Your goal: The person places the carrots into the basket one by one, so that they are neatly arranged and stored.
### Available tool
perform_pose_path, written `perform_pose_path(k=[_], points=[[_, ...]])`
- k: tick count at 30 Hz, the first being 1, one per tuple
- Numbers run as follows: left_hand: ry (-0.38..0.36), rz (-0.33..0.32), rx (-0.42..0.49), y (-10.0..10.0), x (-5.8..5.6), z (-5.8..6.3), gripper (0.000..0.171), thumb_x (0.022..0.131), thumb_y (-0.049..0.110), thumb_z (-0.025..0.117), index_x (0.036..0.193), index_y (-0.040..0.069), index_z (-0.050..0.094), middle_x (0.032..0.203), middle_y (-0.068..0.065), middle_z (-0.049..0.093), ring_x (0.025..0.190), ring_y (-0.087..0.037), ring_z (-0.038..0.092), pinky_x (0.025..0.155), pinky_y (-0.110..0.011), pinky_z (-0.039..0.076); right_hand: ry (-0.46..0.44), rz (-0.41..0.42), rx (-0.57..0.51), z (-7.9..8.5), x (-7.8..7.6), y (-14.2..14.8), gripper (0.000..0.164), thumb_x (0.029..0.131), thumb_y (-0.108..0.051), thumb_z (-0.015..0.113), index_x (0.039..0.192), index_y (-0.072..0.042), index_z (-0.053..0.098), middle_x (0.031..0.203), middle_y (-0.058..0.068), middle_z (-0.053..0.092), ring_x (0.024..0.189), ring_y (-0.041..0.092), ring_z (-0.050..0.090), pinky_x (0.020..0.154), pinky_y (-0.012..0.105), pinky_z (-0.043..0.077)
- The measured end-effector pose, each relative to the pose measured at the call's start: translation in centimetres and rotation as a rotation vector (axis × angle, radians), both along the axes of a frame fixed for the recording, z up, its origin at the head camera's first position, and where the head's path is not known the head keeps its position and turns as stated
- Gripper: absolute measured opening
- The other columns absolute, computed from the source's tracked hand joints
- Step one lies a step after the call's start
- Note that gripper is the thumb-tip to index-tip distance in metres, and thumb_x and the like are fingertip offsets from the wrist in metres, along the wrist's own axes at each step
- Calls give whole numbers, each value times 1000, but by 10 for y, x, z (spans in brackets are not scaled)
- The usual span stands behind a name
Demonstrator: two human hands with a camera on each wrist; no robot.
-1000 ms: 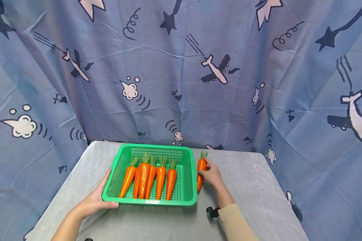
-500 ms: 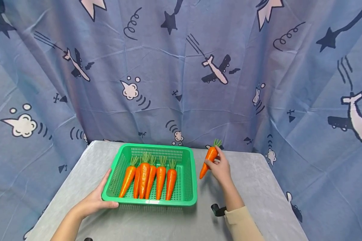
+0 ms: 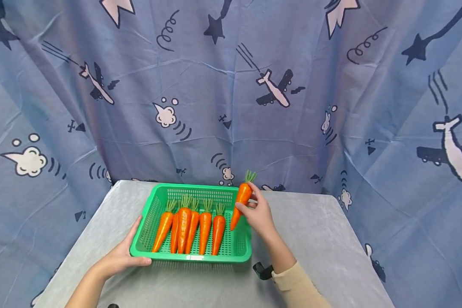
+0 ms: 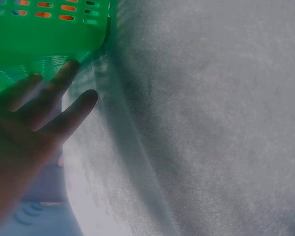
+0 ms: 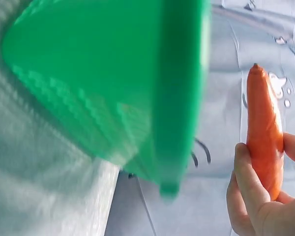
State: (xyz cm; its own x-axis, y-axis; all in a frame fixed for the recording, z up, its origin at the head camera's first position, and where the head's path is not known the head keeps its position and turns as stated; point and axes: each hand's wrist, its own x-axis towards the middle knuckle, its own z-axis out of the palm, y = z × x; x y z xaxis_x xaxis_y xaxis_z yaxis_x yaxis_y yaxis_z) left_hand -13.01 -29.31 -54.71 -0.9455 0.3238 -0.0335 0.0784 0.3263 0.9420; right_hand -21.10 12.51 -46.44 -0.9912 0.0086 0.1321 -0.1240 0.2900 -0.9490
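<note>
A carrot (image 3: 241, 197) with green stem stubs is held in my right hand (image 3: 259, 216), pinched between thumb and fingers. It tilts with its tip down, over the right part of a green plastic basket (image 3: 243, 252). The right wrist view shows the same carrot (image 5: 264, 128), raised above the basket's rim (image 5: 179, 98). Inside the basket several carrots (image 3: 204, 231) lie side by side, stems toward the back. My left hand (image 3: 117, 259) rests at the front left corner, thumb along the front rim, fingers against the left side. In the left wrist view its fingers (image 4: 69, 115) look straight and spread.
The basket stands on a grey cloth-covered table (image 3: 312, 248). A blue curtain (image 3: 200, 141) printed with airplanes and stars hangs behind and on both sides. A black wrist-worn device (image 3: 262, 271) sticks out beside the right sleeve (image 3: 298, 284).
My right hand lifted the carrot off the table to the right of the basket, then carried it left over the basket's right part. The left hand and basket stayed still.
</note>
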Motion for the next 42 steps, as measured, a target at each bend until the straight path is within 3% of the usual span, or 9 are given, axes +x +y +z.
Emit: perform_pose_path(k=[5,13,22,31,38,42], points=[[-6,3,-8,0,0,0,130,76,8,86,162,35,-8,165,-27,5,130,-17,43,96,-14,39,4,33,19,-7,1,-21,78,89,-11,77,156,-24,40,130,21,57,101,31,67,71,36,59],[26,4,-10,1,1,0,129,76,8,86,163,27,-8,166,-26,4,130,-4,39,98,-13,36,-1,87,23,-17,2,-43,75,88,-15,79,153,-26,43,129,20,59,100,31,68,70,35,58],[47,7,-35,0,4,-1,128,77,8,85,163,27,-8,166,-27,4,127,8,35,97,-14,37,-70,163,56,-22,11,-64,76,89,-15,78,155,-27,40,129,17,58,97,27,68,69,38,59],[47,6,-22,2,3,1,128,77,8,84,163,30,-8,166,-26,1,128,7,35,97,-13,37,-112,166,145,-36,12,-94,76,86,-9,79,152,-23,43,124,13,62,69,17,64,57,31,53],[47,9,-17,2,3,2,127,77,7,84,164,22,-7,167,-25,2,127,6,37,97,-13,37,-124,124,311,-47,11,-113,74,81,-9,84,145,-22,49,116,12,63,85,20,61,61,32,54],[42,8,-20,2,3,2,128,77,7,85,164,24,-7,166,-25,2,127,4,38,96,-13,37,-172,132,379,-51,11,-120,76,82,-13,85,147,-21,47,120,13,62,91,24,61,66,37,54]])
